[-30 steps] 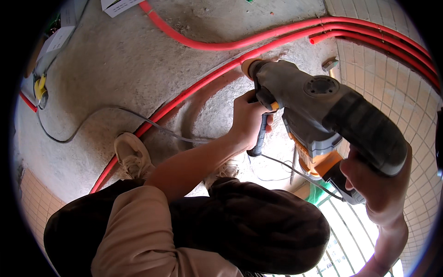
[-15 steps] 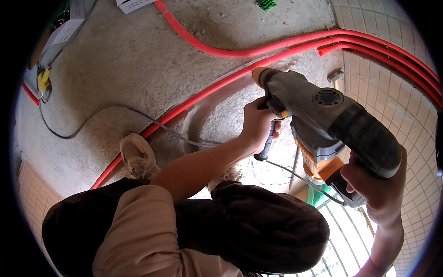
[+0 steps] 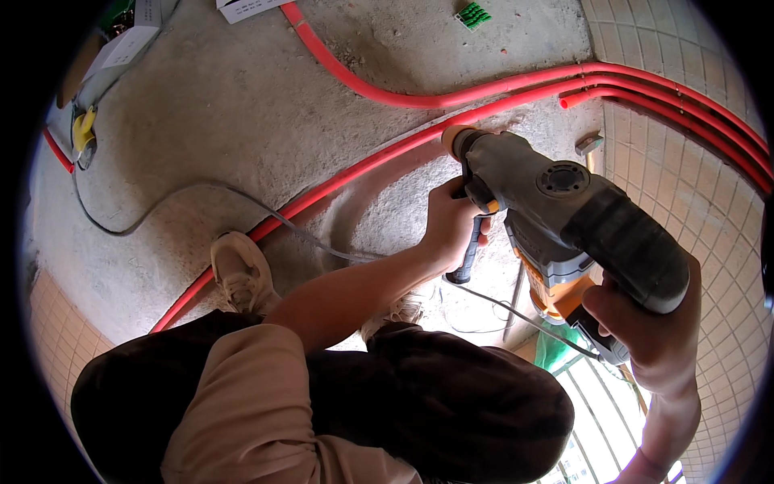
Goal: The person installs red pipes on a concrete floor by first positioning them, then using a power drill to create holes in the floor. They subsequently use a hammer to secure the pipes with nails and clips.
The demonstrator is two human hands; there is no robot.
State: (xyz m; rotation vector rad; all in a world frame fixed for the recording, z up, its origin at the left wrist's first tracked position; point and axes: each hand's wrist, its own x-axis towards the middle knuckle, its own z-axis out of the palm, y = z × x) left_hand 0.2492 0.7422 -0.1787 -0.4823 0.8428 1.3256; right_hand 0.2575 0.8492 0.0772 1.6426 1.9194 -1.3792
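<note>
A grey, black and orange rotary hammer (image 3: 520,169) is held in front of me, its chuck end pointing toward the far side, close to a long red pipe (image 3: 379,165). My left hand (image 3: 451,218) is wrapped round its black side handle (image 3: 463,266). At the rear, my right hand (image 3: 657,327) grips the main handle, thumb showing on the near side; its other fingers are mostly hidden. Whether a bit sits in the chuck, and where it touches, I cannot make out. A grey power cord (image 3: 524,315) runs from the tool's base.
More red pipes (image 3: 419,101) curve along the tiled wall (image 3: 661,177). A hammer (image 3: 588,145) rests by that wall. Green clips (image 3: 473,16), a white box (image 3: 246,8) and a yellow-handled tool (image 3: 84,129) lie on the concrete. The grey cord (image 3: 210,187) crosses near my shoe (image 3: 242,270).
The rear of the rotary hammer and my right hand have swung slightly left. The view has shifted a little, and both hands keep their grip.
</note>
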